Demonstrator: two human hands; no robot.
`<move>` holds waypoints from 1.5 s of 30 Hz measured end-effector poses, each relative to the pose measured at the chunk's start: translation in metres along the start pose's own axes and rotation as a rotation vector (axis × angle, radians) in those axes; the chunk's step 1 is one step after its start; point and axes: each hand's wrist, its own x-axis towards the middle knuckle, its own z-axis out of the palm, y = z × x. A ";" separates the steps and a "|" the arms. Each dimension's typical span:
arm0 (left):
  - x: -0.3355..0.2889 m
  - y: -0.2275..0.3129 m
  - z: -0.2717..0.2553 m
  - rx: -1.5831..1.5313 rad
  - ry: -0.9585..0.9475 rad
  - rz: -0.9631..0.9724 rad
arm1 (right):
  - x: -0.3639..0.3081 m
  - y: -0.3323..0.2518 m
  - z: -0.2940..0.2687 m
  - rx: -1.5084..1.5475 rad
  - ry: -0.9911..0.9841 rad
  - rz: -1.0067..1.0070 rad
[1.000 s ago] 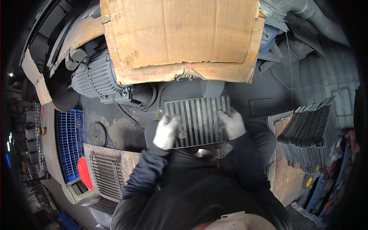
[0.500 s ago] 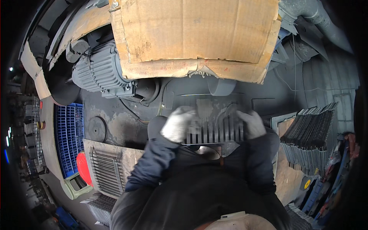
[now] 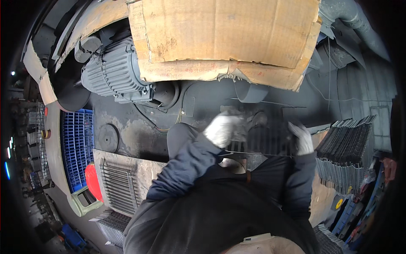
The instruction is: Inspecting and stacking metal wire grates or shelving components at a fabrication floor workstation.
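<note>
A dark slatted metal grate, smeared by motion, spans the space between my hands above my lap. My left hand, in a whitish glove, grips its left end with fingers curled, partly blurred. The gloved right hand holds the opposite end, its fingers partly hidden behind the edge. Just beyond the grate is a curved grey band, partly covered by a cardboard sheet. To the right stands a thick stack of similar grates; a few more grates lie on a board at the left.
A grey finned motor sits at the far left, with wires trailing across the dark metal surface. Left of it stand a blue plastic crate and a red round object. A ribbed grey duct curves down at the far right.
Both hands and the grate have moved to the right, and the left hand is slightly farther from my body. The camera view has shifted a little.
</note>
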 end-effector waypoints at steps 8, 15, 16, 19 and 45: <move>-0.108 0.068 -0.055 -0.020 0.318 0.001 | 0.042 0.037 0.118 0.033 -0.311 0.024; -0.016 0.010 0.049 0.047 0.076 -0.127 | -0.025 -0.018 -0.017 0.100 -0.005 -0.054; -0.012 -0.004 0.059 0.064 0.088 -0.083 | -0.033 -0.021 -0.033 0.149 -0.045 -0.036; -0.025 -0.034 0.045 0.122 -0.016 0.071 | -0.070 -0.026 -0.030 0.069 0.033 -0.111; -0.132 -0.035 0.062 0.172 0.325 0.624 | -0.104 0.037 0.119 0.897 -0.212 -0.228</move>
